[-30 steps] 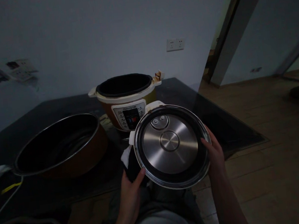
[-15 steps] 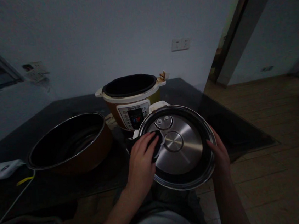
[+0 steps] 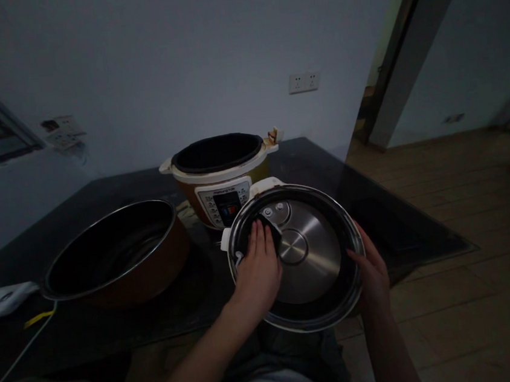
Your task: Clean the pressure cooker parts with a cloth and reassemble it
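Note:
A round pressure cooker lid (image 3: 314,276) is held up with its shiny metal underside and dark sealing ring facing me. My right hand (image 3: 372,264) grips its right rim, thumb on the inner side and fingers behind. With my left hand (image 3: 258,269) I press a dark cloth (image 3: 272,230) with a pale edge onto the upper left of the lid's inside, near the small valves. The fingers lie together over the cloth and hide part of it. Behind the lid stands the electric pressure cooker (image 3: 217,177), its top uncovered and its control panel facing me.
A large brown pot (image 3: 140,276) with a dark inside stands on the black table (image 3: 406,242) to the left. Beside it lie a white object (image 3: 4,300) and a pale cord (image 3: 27,344) with a yellow tag. A wall socket (image 3: 304,82) is behind.
My left hand has moved the cloth up and left across the lid's inside, towards the valves and rim. The right hand keeps its hold. The view has shifted slightly.

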{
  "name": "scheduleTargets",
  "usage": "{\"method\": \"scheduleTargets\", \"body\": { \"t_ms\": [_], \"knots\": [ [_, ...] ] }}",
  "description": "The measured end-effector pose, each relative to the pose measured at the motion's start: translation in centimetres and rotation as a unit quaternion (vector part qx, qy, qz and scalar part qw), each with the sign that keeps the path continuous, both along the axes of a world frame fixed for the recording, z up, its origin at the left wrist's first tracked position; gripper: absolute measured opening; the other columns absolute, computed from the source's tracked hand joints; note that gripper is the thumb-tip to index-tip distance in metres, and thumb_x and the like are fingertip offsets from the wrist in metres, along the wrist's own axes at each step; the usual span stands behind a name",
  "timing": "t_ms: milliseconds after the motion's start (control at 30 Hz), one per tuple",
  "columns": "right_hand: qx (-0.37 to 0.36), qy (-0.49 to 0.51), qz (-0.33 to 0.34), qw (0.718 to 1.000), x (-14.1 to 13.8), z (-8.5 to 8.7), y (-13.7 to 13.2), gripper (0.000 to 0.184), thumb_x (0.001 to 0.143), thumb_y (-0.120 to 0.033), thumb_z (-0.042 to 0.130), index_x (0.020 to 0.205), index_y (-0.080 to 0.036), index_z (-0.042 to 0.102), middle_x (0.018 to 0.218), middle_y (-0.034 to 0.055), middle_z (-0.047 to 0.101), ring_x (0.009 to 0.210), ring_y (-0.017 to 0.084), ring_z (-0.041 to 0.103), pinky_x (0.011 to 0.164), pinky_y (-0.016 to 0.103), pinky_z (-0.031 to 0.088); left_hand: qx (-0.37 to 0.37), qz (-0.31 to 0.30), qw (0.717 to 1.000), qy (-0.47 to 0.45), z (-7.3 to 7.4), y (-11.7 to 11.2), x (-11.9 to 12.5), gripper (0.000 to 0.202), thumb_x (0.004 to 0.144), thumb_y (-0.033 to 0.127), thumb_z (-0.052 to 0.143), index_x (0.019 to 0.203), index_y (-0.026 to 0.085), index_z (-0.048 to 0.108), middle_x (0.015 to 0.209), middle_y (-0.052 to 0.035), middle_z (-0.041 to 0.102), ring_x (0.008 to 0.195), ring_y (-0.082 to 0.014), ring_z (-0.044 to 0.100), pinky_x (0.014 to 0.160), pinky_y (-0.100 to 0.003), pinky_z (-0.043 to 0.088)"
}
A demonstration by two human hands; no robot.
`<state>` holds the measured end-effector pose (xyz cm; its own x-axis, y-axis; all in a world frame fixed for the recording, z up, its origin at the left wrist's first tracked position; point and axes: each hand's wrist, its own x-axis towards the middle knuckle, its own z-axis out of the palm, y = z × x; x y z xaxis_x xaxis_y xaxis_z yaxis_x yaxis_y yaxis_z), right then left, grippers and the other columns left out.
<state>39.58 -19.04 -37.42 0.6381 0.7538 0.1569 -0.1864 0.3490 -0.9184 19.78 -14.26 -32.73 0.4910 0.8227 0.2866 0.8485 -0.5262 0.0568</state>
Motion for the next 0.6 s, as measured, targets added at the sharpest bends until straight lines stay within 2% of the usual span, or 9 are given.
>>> {"method": "scheduleTargets", "body": {
  "t_ms": [133, 300, 500, 600],
  "knots": [
    [0.003, 0.003, -0.012, 1.000, -0.2, 0.1, 0.0, 0.052, 0.072, -0.026, 0.069, 0.124, -0.026, 0.063, 0.137, 0.0027, 0.057, 0.132, 0.028, 0.045, 0.113, 0.049, 0.028, 0.002, -0.020, 0.999, -0.050, 0.4, 1.4, 0.7, 0.065, 0.083, 0.013, 0.048, 0.142, -0.006, 0.027, 0.152, -0.0308, 0.022, 0.144, -0.0342, 0.017, 0.113, -0.049, 0.032],
    [0.005, 0.016, -0.024, 1.000, -0.5, 0.4, 0.0, 0.050, 0.072, -0.027, 0.070, 0.121, -0.026, 0.065, 0.134, 0.0026, 0.059, 0.131, 0.028, 0.047, 0.113, 0.048, 0.028, 0.009, -0.042, 0.997, -0.062, -0.5, 1.9, 0.2, 0.065, 0.081, 0.008, 0.045, 0.142, -0.005, 0.029, 0.150, -0.0319, 0.025, 0.143, -0.0343, 0.020, 0.113, -0.052, 0.030],
    [-0.001, 0.024, -0.031, 0.999, -0.3, -0.3, 0.4, 0.049, 0.073, -0.027, 0.068, 0.122, -0.026, 0.065, 0.133, 0.0025, 0.060, 0.130, 0.027, 0.048, 0.114, 0.047, 0.027, 0.005, -0.049, 0.999, -0.003, -2.1, -0.1, -0.5, 0.057, 0.081, 0.003, 0.042, 0.136, -0.008, 0.040, 0.146, -0.0329, 0.029, 0.140, -0.0367, 0.025, 0.110, -0.052, 0.033],
    [0.002, 0.027, -0.028, 0.999, -0.2, -0.5, 0.5, 0.048, 0.074, -0.027, 0.067, 0.122, -0.026, 0.065, 0.133, 0.0023, 0.060, 0.129, 0.027, 0.048, 0.113, 0.046, 0.028, -0.010, -0.061, 0.998, 0.013, -2.3, -1.6, -0.7, 0.054, 0.081, 0.005, 0.043, 0.133, -0.007, 0.044, 0.145, -0.0327, 0.031, 0.138, -0.0379, 0.029, 0.108, -0.053, 0.036]
  ]
}}
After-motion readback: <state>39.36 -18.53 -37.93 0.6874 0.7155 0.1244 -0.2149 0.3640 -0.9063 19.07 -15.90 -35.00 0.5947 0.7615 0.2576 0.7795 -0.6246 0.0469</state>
